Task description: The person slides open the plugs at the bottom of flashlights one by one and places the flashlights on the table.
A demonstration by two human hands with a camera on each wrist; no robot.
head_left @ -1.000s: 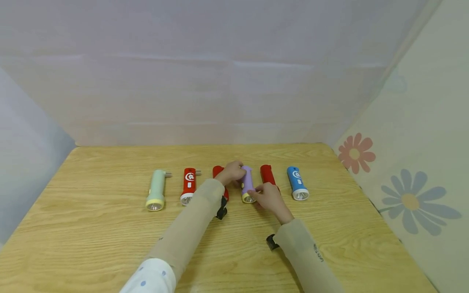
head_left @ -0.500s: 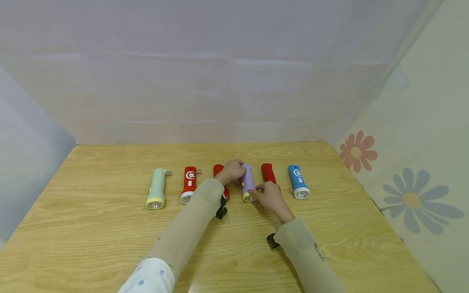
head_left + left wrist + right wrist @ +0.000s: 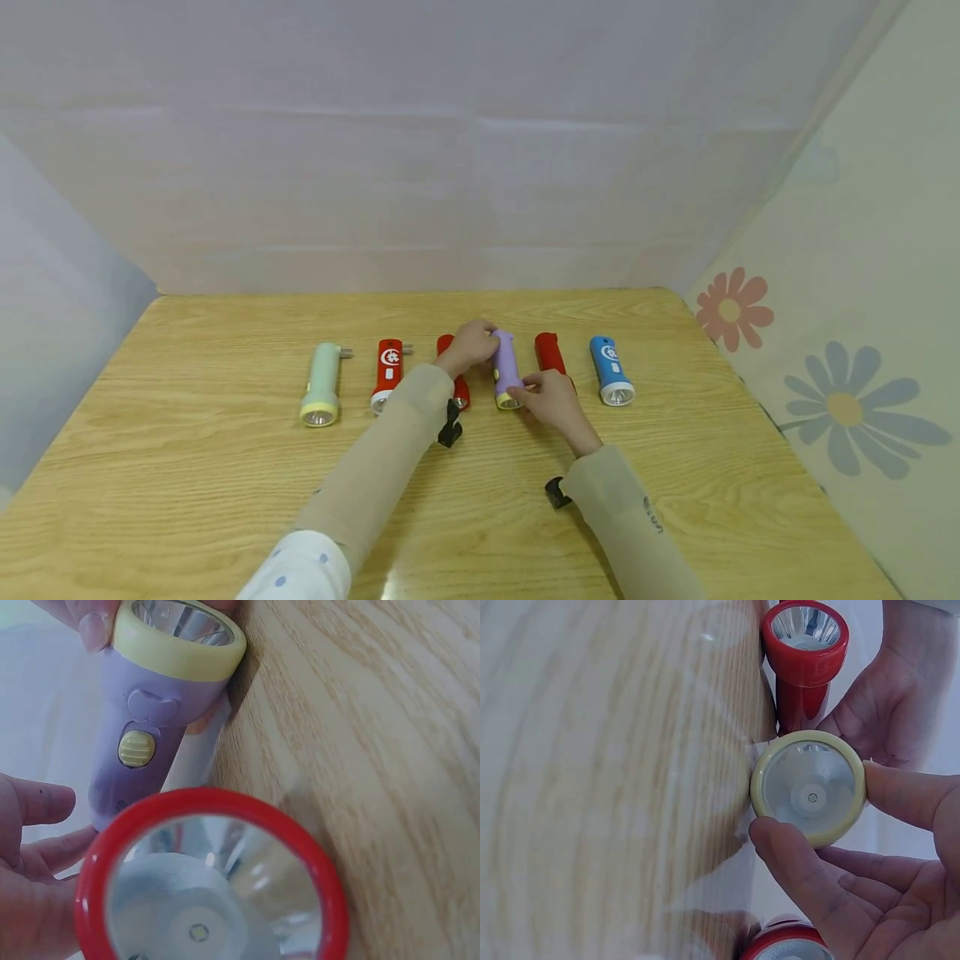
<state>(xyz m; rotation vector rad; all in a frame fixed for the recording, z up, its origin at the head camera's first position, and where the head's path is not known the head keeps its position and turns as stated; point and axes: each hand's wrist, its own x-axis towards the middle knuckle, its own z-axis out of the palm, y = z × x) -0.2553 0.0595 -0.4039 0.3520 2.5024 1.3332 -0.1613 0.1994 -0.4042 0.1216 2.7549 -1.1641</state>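
A purple flashlight (image 3: 506,364) with a yellow head lies on the table. My right hand (image 3: 553,402) pinches its head; in the right wrist view, thumb and finger meet the yellow rim (image 3: 761,791). At the tail is my left hand (image 3: 471,343). The left wrist view shows this hand's thumb (image 3: 46,801) just off the purple body and another finger right at the tail end. Beneath the left wrist lies a red flashlight (image 3: 461,395), partly covered; its lens ring (image 3: 212,799) looms large in the left wrist view. Another red flashlight (image 3: 550,353) is partly hidden behind my right hand.
Left in the row are a mint-green flashlight (image 3: 323,375) and a red flashlight (image 3: 388,367) with a white emblem, both with plug prongs sticking out. A blue flashlight (image 3: 611,371) ends the row at right. A flowered panel (image 3: 832,250) borders the wooden table (image 3: 187,483).
The purple flashlight and my left hand have shifted slightly toward the back of the table. My right hand stays at the flashlight's head; the other flashlights keep their places.
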